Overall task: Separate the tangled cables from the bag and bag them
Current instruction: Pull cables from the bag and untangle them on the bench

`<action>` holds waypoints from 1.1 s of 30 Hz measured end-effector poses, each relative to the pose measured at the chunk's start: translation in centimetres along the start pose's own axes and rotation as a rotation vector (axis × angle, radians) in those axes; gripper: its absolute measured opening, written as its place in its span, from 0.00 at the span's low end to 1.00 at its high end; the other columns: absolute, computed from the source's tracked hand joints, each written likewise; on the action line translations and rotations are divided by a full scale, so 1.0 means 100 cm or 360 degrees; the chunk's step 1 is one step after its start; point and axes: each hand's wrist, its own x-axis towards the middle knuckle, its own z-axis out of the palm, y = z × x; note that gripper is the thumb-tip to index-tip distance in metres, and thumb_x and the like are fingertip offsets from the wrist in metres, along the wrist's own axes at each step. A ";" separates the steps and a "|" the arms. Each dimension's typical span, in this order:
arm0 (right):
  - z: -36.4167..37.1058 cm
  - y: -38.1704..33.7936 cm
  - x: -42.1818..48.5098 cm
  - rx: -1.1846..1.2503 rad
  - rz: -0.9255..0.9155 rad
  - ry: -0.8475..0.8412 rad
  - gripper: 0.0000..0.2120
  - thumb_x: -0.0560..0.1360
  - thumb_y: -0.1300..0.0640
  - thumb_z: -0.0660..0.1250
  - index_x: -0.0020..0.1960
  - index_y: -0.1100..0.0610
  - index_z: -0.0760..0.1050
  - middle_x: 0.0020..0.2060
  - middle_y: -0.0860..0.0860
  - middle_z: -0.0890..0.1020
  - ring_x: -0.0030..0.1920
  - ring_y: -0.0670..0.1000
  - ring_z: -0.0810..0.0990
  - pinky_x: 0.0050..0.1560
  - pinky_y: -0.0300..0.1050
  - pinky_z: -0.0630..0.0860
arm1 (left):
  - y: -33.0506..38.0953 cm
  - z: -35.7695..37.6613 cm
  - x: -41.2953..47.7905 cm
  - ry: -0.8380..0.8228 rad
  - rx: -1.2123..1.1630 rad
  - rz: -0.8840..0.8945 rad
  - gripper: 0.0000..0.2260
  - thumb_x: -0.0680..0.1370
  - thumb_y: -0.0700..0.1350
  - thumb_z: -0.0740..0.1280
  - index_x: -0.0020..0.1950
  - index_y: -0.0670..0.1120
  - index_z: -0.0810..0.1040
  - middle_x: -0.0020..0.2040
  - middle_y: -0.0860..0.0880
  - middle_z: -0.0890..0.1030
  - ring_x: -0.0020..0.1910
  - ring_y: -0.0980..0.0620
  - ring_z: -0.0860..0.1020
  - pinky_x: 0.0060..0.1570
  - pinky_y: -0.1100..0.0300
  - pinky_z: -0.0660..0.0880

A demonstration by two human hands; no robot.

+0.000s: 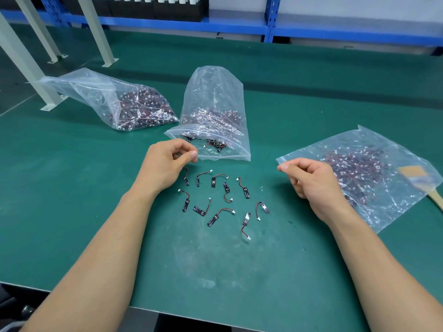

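Note:
Several short cables (217,215), each a black strip with a red-black wire and a white plug, lie apart on the green mat between my hands. Behind them a small clear zip bag (230,152) holds a few such cables and leans on a taller open bag (213,97) full of tangled ones. My left hand (165,165) hovers just left of the small bag's mouth, fingers curled, nothing visible in it. Also curled and holding nothing I can see, my right hand (311,180) has its thumb close to the corner of a flat bag (374,164) of tangled cables.
Another bag of cables (112,101) lies at the back left. A wooden-handled brush (429,188) rests on the right bag's far side. White frame legs (26,65) stand at the left, blue shelving (269,22) behind. The green mat (215,271) ends near my elbows.

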 end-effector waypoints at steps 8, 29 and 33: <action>0.000 -0.001 -0.001 0.0010 -0.0001 0.0005 0.06 0.76 0.59 0.73 0.40 0.58 0.83 0.25 0.47 0.70 0.23 0.46 0.61 0.23 0.35 0.59 | 0.000 -0.001 0.000 0.0000 -0.0003 -0.0010 0.05 0.79 0.46 0.71 0.44 0.54 0.82 0.38 0.58 0.85 0.30 0.59 0.69 0.34 0.72 0.66; 0.001 -0.002 -0.002 -0.0020 -0.0002 0.0011 0.07 0.75 0.58 0.73 0.39 0.56 0.84 0.25 0.47 0.70 0.24 0.47 0.61 0.24 0.35 0.60 | 0.001 0.000 -0.001 0.0006 0.0003 0.0002 0.05 0.78 0.45 0.71 0.43 0.53 0.83 0.38 0.58 0.84 0.29 0.60 0.70 0.34 0.72 0.67; 0.001 -0.002 -0.002 -0.0006 0.0003 0.0011 0.07 0.76 0.58 0.73 0.39 0.56 0.84 0.25 0.47 0.70 0.24 0.47 0.61 0.23 0.35 0.59 | 0.000 0.000 -0.001 0.0009 0.0008 -0.0001 0.05 0.78 0.45 0.71 0.43 0.53 0.83 0.38 0.58 0.84 0.30 0.61 0.70 0.34 0.73 0.67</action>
